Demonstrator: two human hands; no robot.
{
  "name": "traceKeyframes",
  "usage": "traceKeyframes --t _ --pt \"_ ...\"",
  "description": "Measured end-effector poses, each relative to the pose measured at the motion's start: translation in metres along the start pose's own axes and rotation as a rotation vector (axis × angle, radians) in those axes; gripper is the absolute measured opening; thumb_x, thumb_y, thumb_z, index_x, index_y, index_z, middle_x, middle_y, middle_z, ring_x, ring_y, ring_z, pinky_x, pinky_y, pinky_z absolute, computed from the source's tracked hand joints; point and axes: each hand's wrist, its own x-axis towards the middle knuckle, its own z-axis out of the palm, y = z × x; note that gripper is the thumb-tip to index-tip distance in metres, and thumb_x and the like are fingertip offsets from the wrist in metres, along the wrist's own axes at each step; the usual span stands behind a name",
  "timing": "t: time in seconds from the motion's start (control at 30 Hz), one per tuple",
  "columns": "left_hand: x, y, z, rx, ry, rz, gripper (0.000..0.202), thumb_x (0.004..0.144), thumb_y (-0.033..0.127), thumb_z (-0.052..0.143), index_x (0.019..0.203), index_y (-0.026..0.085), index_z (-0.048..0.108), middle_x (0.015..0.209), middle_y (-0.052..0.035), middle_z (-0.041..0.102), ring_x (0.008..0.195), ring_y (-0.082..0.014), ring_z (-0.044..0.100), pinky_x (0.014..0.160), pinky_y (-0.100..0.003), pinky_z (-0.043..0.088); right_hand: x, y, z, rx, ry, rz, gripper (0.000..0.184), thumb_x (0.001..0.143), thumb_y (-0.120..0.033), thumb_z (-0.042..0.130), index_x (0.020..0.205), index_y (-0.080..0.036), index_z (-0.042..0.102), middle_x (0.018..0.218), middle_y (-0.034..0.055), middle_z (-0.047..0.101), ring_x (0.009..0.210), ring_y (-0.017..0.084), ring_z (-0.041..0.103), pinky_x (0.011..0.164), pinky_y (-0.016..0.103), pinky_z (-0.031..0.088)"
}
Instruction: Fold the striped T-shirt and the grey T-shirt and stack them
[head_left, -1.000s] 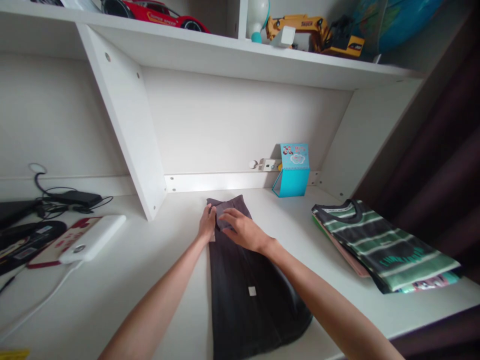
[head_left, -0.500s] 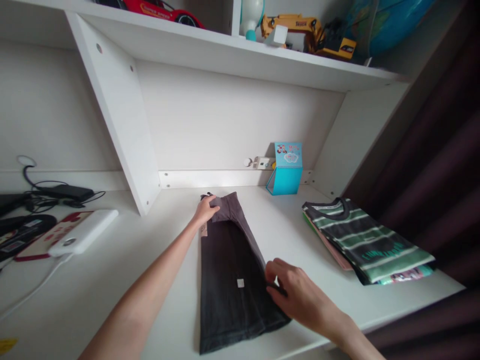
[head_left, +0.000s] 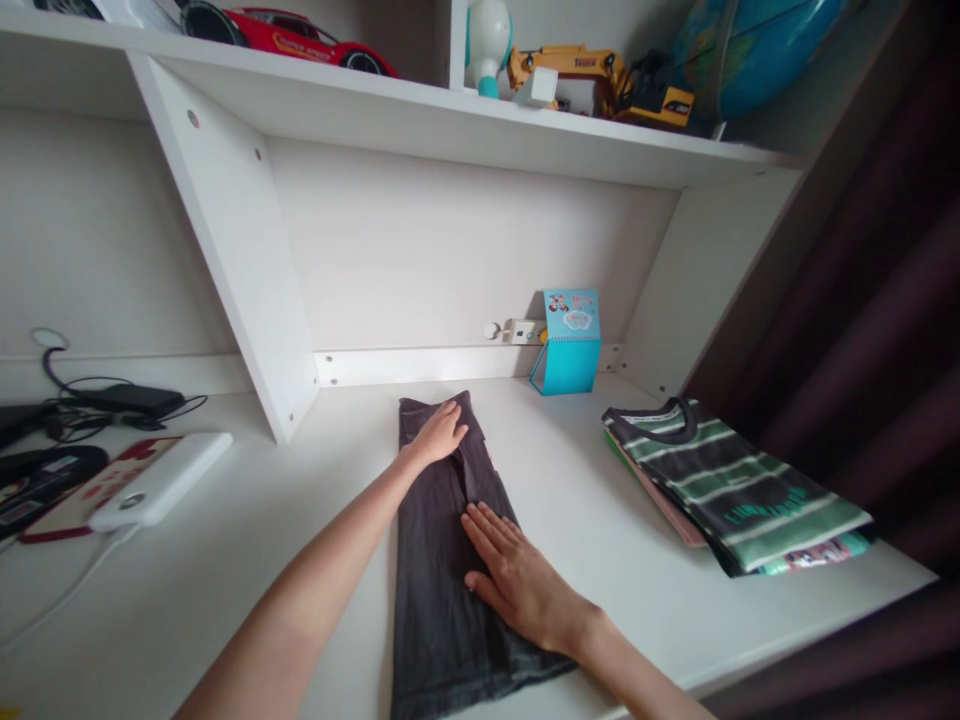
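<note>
A pair of dark grey shorts (head_left: 435, 580) lies folded lengthwise on the white desk, its waistband end toward the back panel and its wide leg hem toward me. My left hand (head_left: 441, 432) lies on the cloth near the waistband, fingers stretched out. Lower down, at the right side of the shorts, my right hand (head_left: 517, 575) presses flat with fingers extended and thumb apart. Between the two hands a crease runs along the fabric. Neither hand grasps anything.
To the right sits a stack of folded clothes, a green striped T-shirt (head_left: 739, 490) on top. A blue desk calendar (head_left: 571, 345) stands at the back. A white power strip (head_left: 161, 482) and a black adapter (head_left: 139, 400) lie left. Overhead, a shelf (head_left: 420, 110) holds toys.
The upper layer of the shorts now covers the inner side and its white label. My right hand has let go of the edge and moved left onto the cloth; my left hand has shifted right.
</note>
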Motion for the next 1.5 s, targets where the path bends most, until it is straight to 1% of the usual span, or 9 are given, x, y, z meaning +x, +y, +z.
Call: traceKeyframes --t 0.07,0.17,0.27,0.43,0.6,0.77,0.93,1.23,1.5 --pt "0.007 0.004 0.009 -0.012 -0.132 -0.028 0.057 0.087 0.045 0.029 0.135 0.013 0.033 0.145 -0.0112 0.023 0.133 -0.0293 0.015 0.105 -0.052 0.018 -0.004 -0.003 0.001 -0.008 -0.028 0.017 0.059 0.092 -0.042 0.034 0.140 -0.011 0.020 0.145 0.0120 0.016 0.134 0.024 0.012 0.107 0.045 0.022" --pt "0.014 0.000 0.010 -0.021 -0.219 -0.107 0.066 0.082 0.061 0.028 0.137 0.024 0.031 0.148 -0.0064 0.014 0.133 -0.0383 0.006 0.097 -0.067 0.008 -0.009 -0.010 -0.003 -0.011 -0.050 0.043 0.059 0.092 -0.043 0.032 0.141 -0.012 0.018 0.145 0.0103 0.012 0.134 0.025 0.008 0.107 0.047 0.020" --pt "0.021 -0.004 0.005 -0.042 -0.258 -0.173 0.073 0.075 0.071 0.030 0.138 0.034 0.025 0.148 -0.0024 0.010 0.131 -0.0443 0.000 0.091 -0.073 0.004 -0.011 -0.015 -0.006 -0.003 -0.073 0.073 0.059 0.092 -0.042 0.032 0.141 -0.013 0.017 0.145 0.0092 0.011 0.134 0.026 0.007 0.106 0.049 0.020" --pt "0.029 -0.001 0.009 -0.024 -0.208 -0.275 0.072 0.074 0.074 0.025 0.136 0.039 0.026 0.148 -0.0008 0.011 0.127 -0.0507 0.000 0.086 -0.077 0.002 -0.014 -0.013 0.002 0.009 -0.048 0.062 0.058 0.092 -0.043 0.031 0.141 -0.016 0.015 0.145 0.0073 0.008 0.133 0.026 0.007 0.107 0.048 0.020" --pt "0.033 0.001 0.019 0.010 -0.122 -0.300 0.075 0.067 0.079 0.030 0.134 0.045 0.027 0.148 0.0002 0.016 0.127 -0.0524 0.000 0.084 -0.078 -0.002 -0.017 -0.008 0.012 0.005 -0.037 0.034 0.059 0.091 -0.043 0.032 0.142 -0.022 0.011 0.145 0.0050 0.005 0.133 0.027 0.005 0.106 0.050 0.019" --pt "0.038 -0.003 0.005 0.007 -0.216 -0.324 0.081 0.063 0.079 0.038 0.135 0.042 0.027 0.148 -0.0053 0.016 0.127 -0.0521 0.000 0.082 -0.079 -0.002 -0.018 -0.008 0.011 -0.009 -0.072 0.046 0.059 0.092 -0.045 0.028 0.142 -0.021 0.009 0.146 0.0054 0.003 0.133 0.027 0.003 0.106 0.050 0.019" --pt "0.023 -0.014 0.000 0.042 -0.101 -0.314 0.079 0.068 0.079 0.027 0.136 0.039 0.025 0.148 -0.0086 0.012 0.129 -0.0478 -0.004 0.084 -0.078 0.002 -0.020 -0.006 0.014 0.003 -0.064 0.034 0.059 0.092 -0.047 0.027 0.142 -0.023 0.008 0.145 0.0046 0.003 0.133 0.027 0.004 0.106 0.051 0.017" --pt "0.010 -0.023 0.011 0.163 -0.032 -0.378 0.096 0.056 0.088 0.024 0.136 0.036 0.029 0.147 -0.0110 0.015 0.126 -0.0533 -0.003 0.093 -0.067 -0.003 -0.016 -0.017 0.003 -0.003 -0.179 0.112 0.058 0.091 -0.042 0.028 0.142 -0.019 0.011 0.145 0.0050 0.000 0.133 0.027 0.000 0.107 0.050 0.014" --pt "0.014 -0.026 0.004 0.144 -0.124 -0.355 0.095 0.059 0.087 0.026 0.138 0.034 0.023 0.147 -0.0119 0.016 0.127 -0.0512 0.004 0.097 -0.062 0.003 -0.022 -0.019 0.002 0.023 -0.117 0.092 0.057 0.093 -0.046 0.022 0.142 -0.022 0.007 0.146 0.0024 -0.001 0.134 0.023 -0.002 0.108 0.048 0.013"
